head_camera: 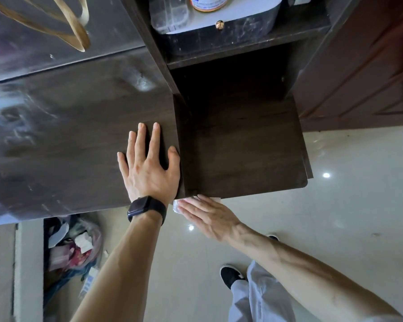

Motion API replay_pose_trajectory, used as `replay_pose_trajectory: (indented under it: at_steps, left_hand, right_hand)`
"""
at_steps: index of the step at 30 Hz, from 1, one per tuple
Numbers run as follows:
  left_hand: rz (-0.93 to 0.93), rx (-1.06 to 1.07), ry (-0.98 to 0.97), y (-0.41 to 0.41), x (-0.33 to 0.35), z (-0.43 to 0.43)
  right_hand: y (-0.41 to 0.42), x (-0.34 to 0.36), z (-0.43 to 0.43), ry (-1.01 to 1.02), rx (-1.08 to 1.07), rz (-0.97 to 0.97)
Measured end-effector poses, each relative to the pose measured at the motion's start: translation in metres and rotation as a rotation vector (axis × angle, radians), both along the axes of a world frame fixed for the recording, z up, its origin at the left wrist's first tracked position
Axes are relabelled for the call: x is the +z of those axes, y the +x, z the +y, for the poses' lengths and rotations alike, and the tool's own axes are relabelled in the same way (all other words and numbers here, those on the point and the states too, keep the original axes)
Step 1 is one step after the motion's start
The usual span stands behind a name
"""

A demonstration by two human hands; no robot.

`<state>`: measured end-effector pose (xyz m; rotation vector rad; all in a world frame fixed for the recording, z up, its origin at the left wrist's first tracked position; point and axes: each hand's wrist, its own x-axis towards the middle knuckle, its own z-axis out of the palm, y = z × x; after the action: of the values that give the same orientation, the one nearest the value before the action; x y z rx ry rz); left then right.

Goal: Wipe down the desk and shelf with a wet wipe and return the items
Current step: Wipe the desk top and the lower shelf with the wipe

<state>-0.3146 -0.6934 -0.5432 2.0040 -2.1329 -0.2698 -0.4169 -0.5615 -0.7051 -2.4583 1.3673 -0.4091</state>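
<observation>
Step in hand looks like wiping the shelf board (242, 154) front edge: R hand (209, 217) lies fingers straight, grip apart, pressing the wet wipe (177, 206) onto the board's near-left corner. L hand (149, 168), flat, grip apart too, braces on the surface (68, 147) just left of the board. Next prob. slide the wipe rightward along the edge w/ even pressure; items (168, 19) sit above & behind the board

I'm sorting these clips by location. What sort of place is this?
Probably a study corner in a home or dorm room. There is a dark wooden desk with a shelf unit attached, and a stuffed rubbish bag underneath it on a glossy tiled floor.
</observation>
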Motion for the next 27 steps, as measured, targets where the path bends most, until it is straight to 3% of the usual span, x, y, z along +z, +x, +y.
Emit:
replay_pose_trajectory:
  at_steps: [6,10,17,24,27]
  left_hand:
    - [0.002,-0.004,0.009,0.002,0.0,0.0]
    - [0.009,-0.012,0.003,0.001,0.001,0.0]
    - [0.016,-0.017,-0.011,0.003,-0.002,0.001]
    - [0.02,-0.014,-0.023,0.004,-0.003,0.001]
    - [0.019,-0.019,-0.019,0.004,-0.002,0.001]
  right_hand:
    - [0.071,0.01,-0.004,0.126,-0.137,0.076]
    - [0.002,0.004,0.031,0.144,-0.15,0.2]
    - [-0.121,0.009,0.107,0.213,-0.636,0.32]
    - [-0.063,0.012,0.092,0.273,-0.924,0.308]
    - [-0.05,0.02,0.074,0.249,-0.871,0.265]
